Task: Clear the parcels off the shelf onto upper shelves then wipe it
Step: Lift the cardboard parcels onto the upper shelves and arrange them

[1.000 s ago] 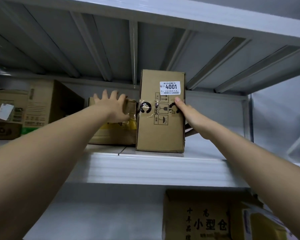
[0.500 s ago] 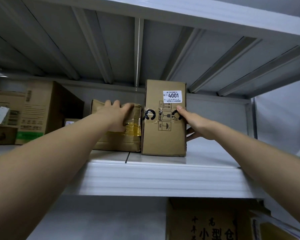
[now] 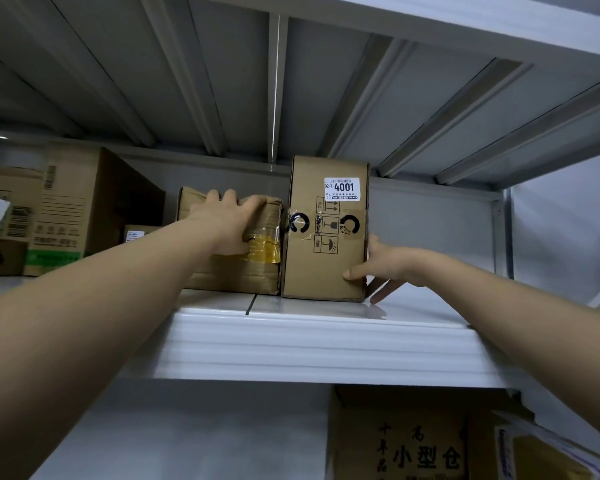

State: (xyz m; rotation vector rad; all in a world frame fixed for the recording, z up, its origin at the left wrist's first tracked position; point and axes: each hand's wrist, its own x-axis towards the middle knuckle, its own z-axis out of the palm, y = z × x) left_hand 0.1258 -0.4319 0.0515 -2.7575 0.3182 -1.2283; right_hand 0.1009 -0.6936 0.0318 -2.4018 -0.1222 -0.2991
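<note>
Two bare arms are reaching up to a white metal shelf (image 3: 291, 344) with a ribbed front lip. A tall cardboard parcel (image 3: 326, 244) is standing upright near the front edge, wearing a white sticker reading "92-7 4001" under a barcode, printed handling symbols and black tape marked with large C shapes. The right hand (image 3: 387, 268) is touching its lower right corner, thumb lying on the front face and fingers spread, relaxed and gripping nothing. Just beside it on the left, a lower crumpled box (image 3: 236, 271) with yellow tape is sitting under the left hand (image 3: 222, 225), whose fingers are curling over its top front edge. Farther left, a large carton (image 3: 70, 216) with a green band is standing; its print is too small to read. Open shelf surface is showing to the right of the tall parcel. Below the shelf, a carton (image 3: 402, 441) is showing the characters "小型仓".
</note>
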